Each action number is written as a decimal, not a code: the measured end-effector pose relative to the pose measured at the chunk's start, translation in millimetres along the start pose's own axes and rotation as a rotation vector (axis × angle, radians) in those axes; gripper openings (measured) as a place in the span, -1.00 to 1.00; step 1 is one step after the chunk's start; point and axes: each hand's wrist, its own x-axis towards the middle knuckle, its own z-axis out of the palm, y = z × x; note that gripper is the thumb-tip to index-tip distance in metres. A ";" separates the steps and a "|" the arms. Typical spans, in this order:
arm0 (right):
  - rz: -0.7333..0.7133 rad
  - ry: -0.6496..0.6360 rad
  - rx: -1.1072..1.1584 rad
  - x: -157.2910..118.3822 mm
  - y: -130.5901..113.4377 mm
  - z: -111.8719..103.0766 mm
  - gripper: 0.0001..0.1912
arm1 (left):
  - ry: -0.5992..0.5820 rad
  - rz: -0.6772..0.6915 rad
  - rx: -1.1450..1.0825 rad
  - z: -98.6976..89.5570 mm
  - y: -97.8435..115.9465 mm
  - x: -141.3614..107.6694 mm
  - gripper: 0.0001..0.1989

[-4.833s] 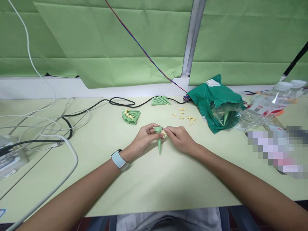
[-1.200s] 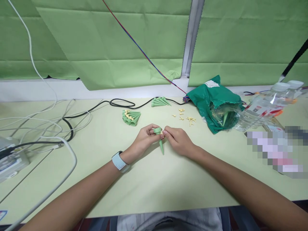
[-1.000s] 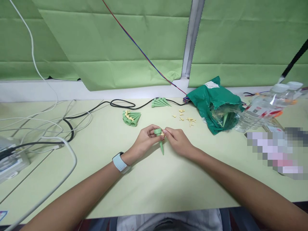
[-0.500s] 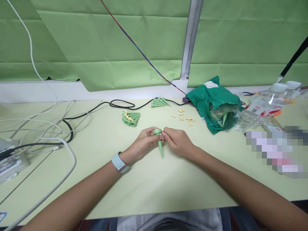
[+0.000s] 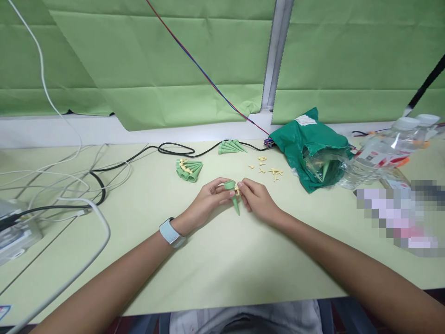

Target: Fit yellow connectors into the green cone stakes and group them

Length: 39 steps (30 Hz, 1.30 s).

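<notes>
The person sits at a pale green table point(image 5: 146, 273) and holds a green plastic cone point(image 5: 233, 197) in front of the body, near the middle of the view. The wide end of the cone is up, and the pointed tip goes down with a small tilt; it is not possible to tell if the tip touches the table. The left hand point(image 5: 207, 202) has its fingers close together and pinches the wide end from the side. The right hand point(image 5: 257, 202) comes from the other side, and its thumb and first finger are pressed together on a small yellow piece point(image 5: 237, 189) at the top of the cone. The two hands are just beside each other. A smartwatch point(image 5: 170, 233) with a pale blue band is on the left wrist. Farther ahead on the table lie a group of green cones with yellow pieces point(image 5: 189, 170), a second group of green cones point(image 5: 231, 147), and loose yellow pieces point(image 5: 267, 167). To the right are a torn green bag point(image 5: 306, 139) with a clear plastic bag of cones point(image 5: 325, 167) inside its opening, and plastic bottles point(image 5: 380, 157). A black cable point(image 5: 175, 149) and white cables point(image 5: 52, 174) lie on the table, and green paper point(image 5: 156, 60) covers the wall behind.
</notes>
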 end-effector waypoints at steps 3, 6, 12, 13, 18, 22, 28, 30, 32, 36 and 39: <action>0.061 -0.032 0.180 1.8 1.0 -2.1 -0.69 | 0.015 0.001 -0.048 -2.0 1.9 0.4 -0.72; 0.069 -0.023 0.299 3.5 2.2 -2.5 -0.75 | -0.006 0.008 -0.049 -3.3 2.7 0.3 -0.74; 0.055 0.018 0.296 4.8 1.7 -2.0 -0.75 | -0.028 0.001 -0.028 -3.8 3.2 0.0 -0.76; 0.047 0.014 0.290 5.0 1.2 -2.4 -0.76 | -0.034 -0.007 -0.029 -4.2 3.3 -0.1 -0.76; 0.022 -0.021 0.303 6.7 -0.7 -4.5 -0.75 | -0.063 -0.035 -0.022 -7.6 5.3 -0.3 -0.76; 0.049 -0.066 0.329 7.6 0.7 -4.7 -0.77 | -0.080 -0.012 0.132 -12.2 11.7 -1.0 -0.67; 0.001 -0.055 0.193 7.3 4.8 -4.7 -0.78 | -0.073 0.062 0.429 -19.4 20.2 -2.4 -0.60; -0.004 -0.029 0.130 7.3 6.3 -5.0 -0.75 | -0.066 0.063 0.484 -20.6 20.1 -1.7 -0.63; -0.025 0.003 0.079 7.4 8.5 -5.6 -0.70 | -0.031 0.090 0.541 -22.7 19.9 -0.2 -0.65; -0.123 0.113 -0.039 8.5 15.8 -8.3 -0.64 | 0.235 0.250 0.658 -36.8 24.0 4.4 -0.62; -0.124 0.171 -0.097 10.1 21.5 -10.6 -0.66 | 0.547 0.357 0.882 -55.2 28.3 8.2 -0.64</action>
